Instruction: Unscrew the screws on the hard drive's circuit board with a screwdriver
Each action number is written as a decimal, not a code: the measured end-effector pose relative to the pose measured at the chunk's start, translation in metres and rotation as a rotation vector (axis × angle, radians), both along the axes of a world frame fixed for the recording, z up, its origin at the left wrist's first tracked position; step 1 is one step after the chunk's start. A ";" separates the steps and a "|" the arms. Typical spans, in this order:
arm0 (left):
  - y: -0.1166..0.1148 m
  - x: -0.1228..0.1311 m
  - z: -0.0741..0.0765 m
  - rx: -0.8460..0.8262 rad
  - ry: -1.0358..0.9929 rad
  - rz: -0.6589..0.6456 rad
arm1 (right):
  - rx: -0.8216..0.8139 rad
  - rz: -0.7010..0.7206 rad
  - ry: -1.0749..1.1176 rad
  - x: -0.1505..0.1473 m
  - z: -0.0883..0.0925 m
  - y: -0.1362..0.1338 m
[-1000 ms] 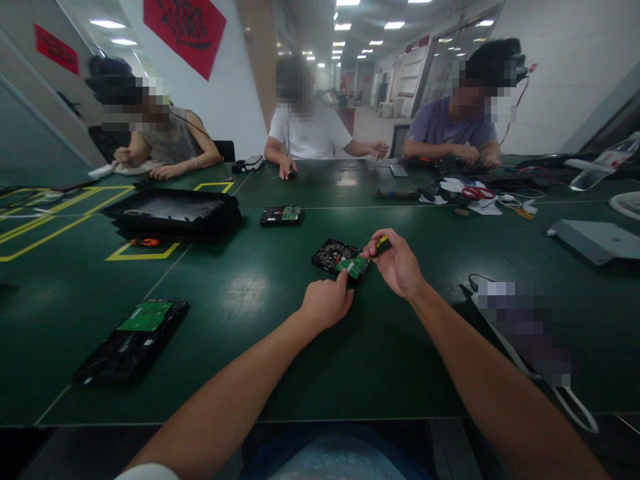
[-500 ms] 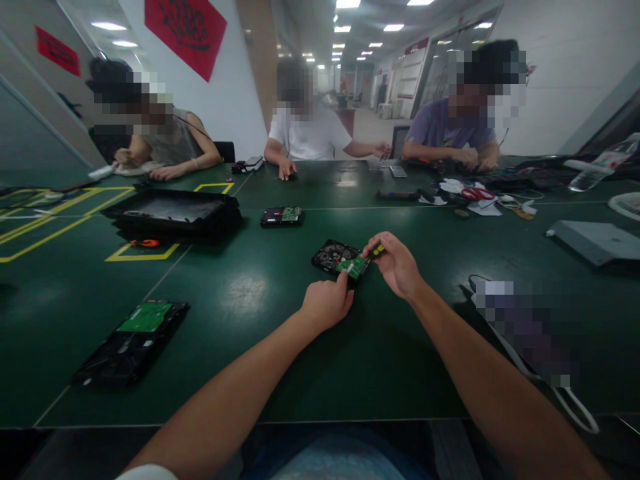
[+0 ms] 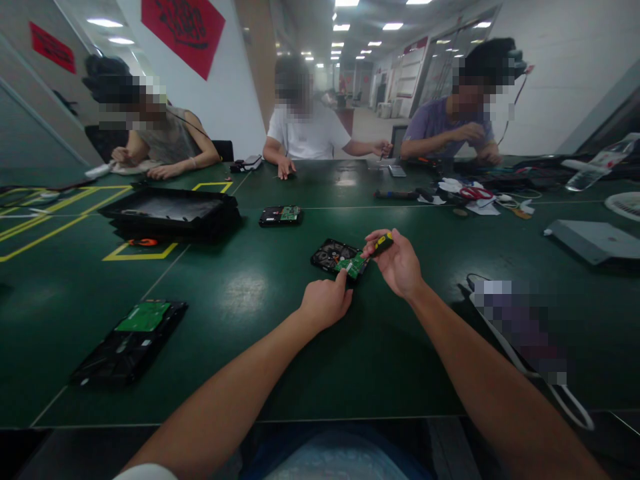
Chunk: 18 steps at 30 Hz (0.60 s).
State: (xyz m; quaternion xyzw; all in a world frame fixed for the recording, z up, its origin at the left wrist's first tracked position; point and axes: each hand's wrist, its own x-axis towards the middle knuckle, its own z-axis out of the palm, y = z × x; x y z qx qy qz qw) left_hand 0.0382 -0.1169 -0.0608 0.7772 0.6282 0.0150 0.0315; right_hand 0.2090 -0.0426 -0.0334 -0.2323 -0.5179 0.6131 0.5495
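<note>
Touching the board (image 3: 353,266): left hand (image 3: 326,305), forefinger out, other fingers curled; can't tell whether they hold anything. Right hand (image 3: 399,268) closed round the screwdriver (image 3: 383,245), tip end at the board's right side; contact too small to make out. Drive (image 3: 327,255) sits on the counter (image 3: 240,360) ahead of the person, between the hands and a second drive (image 3: 280,215). My reading: work under way, not finished. Board is on; screws in or out, can't say. Third drive (image 3: 127,347), far left, has its board on, no hand near.
</note>
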 end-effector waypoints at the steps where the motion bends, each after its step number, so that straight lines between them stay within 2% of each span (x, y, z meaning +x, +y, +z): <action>1: 0.000 0.000 0.000 0.001 0.000 0.000 | 0.011 0.001 -0.009 0.000 0.000 0.000; 6: 0.000 0.000 -0.001 0.002 -0.003 -0.010 | 0.060 -0.006 -0.053 -0.001 -0.004 -0.002; 13: -0.001 -0.001 -0.002 0.029 -0.004 -0.016 | 0.035 -0.017 -0.017 -0.001 -0.006 -0.001; 18: 0.000 -0.003 -0.003 0.027 -0.034 -0.005 | 0.000 0.028 0.026 0.001 -0.007 0.001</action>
